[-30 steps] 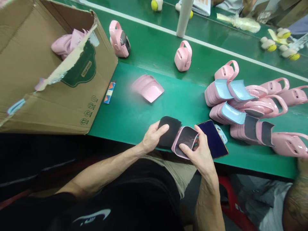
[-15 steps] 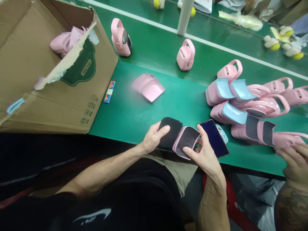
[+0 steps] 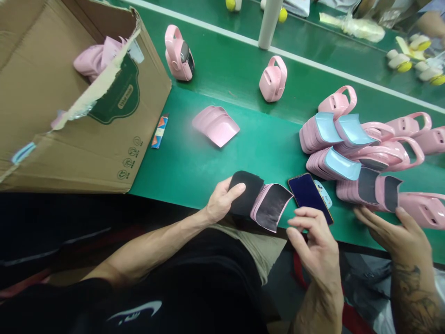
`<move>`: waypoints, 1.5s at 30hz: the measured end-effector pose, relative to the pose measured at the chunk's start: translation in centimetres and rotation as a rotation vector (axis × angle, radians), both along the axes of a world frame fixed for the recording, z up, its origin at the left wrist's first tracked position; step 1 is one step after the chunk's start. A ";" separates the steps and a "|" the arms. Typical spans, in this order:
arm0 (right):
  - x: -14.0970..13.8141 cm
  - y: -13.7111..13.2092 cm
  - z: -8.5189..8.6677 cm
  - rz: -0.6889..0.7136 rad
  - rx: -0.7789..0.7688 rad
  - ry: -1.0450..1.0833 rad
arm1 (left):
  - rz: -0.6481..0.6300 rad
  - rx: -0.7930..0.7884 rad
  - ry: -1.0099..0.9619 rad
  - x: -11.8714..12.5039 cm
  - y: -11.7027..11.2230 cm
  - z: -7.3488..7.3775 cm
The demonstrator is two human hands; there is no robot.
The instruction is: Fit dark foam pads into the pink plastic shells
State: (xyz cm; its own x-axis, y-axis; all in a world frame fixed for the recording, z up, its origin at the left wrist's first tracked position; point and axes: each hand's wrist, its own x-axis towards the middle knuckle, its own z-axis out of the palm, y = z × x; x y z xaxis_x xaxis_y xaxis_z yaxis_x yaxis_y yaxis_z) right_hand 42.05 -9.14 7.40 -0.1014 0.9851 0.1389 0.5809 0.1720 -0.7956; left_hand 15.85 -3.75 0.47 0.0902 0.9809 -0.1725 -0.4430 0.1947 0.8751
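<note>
on green bench: left hand grips black-lined pink panels, long axis rightward; right hand open, empty.

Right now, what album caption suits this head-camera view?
Left hand holds a black pad against stacked pink panels; right hand hovers beside a phone.

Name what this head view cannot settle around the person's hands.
- Part of the black-faced stack: hidden by the left hand.
- Printed blue item: partly hidden by the phone.
- Cardboard box contents: partly hidden by its torn flap.
- Co-worker's arm: cut off by the bottom edge.
</note>
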 end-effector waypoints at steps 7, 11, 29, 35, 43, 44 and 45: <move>-1.4 -1.5 -0.7 0.178 0.061 -0.073 | -0.011 0.027 0.008 0.1 0.0 -0.1; -2.2 -1.3 -0.9 0.184 0.117 -0.061 | 0.003 0.035 0.021 0.1 0.1 0.0; -3.0 -0.5 -0.3 0.256 0.280 -0.353 | -0.012 -0.004 0.013 0.0 0.0 0.4; -3.4 -0.9 -0.6 0.235 0.254 -0.416 | -0.006 0.012 0.029 0.0 0.0 0.3; -4.0 -1.1 -0.4 0.223 0.239 -0.516 | -0.046 0.039 0.013 -0.1 0.0 0.2; -4.1 -1.0 -0.3 0.229 0.238 -0.520 | -0.044 0.044 0.017 -0.1 0.0 0.3; -4.2 -1.0 -0.2 0.231 0.238 -0.521 | -0.044 0.046 0.022 -0.1 0.1 0.4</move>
